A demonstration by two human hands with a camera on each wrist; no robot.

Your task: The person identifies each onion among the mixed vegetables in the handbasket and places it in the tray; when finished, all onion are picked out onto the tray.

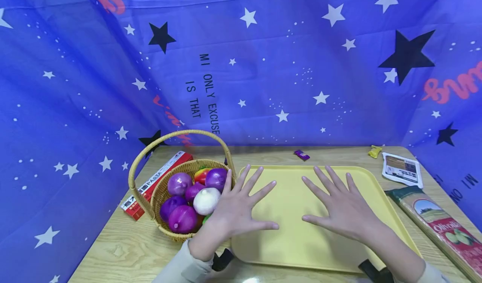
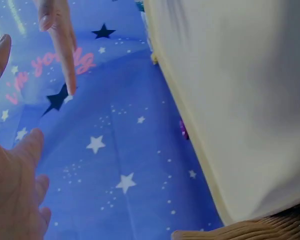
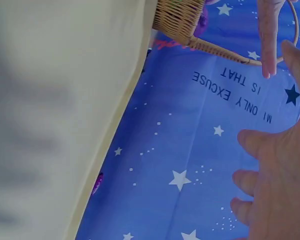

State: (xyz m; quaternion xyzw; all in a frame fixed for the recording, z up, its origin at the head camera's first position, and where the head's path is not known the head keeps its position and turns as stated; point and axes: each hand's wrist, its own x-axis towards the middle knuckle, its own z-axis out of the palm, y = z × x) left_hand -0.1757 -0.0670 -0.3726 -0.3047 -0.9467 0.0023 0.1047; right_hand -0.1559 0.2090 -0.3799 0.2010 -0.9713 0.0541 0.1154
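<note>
Both hands are held over the yellow tray (image 1: 286, 191) with fingers spread wide, holding nothing. My left hand (image 1: 241, 207) is above the tray's left side, overlapping the right edge of the wicker basket (image 1: 165, 226) in the head view. Over the tray's right half is my right hand (image 1: 344, 210). The basket, its tall handle upright, holds several purple onions (image 1: 182, 219), a white onion (image 1: 206, 201) and a red-and-yellow vegetable (image 1: 202, 175). In the left wrist view the left hand (image 2: 15, 185) shows at the edge; the right hand (image 3: 282, 170) fills one side of the right wrist view.
A red pasta box (image 1: 162, 178) lies behind the basket. Beyond the tray are a purple wrapped candy (image 1: 301, 155) and a yellow one (image 1: 374, 151). At right lie a white packet (image 1: 402, 170) and a long Olivoilà bag (image 1: 440, 228). Blue star-print cloth (image 1: 263, 86) encloses the table.
</note>
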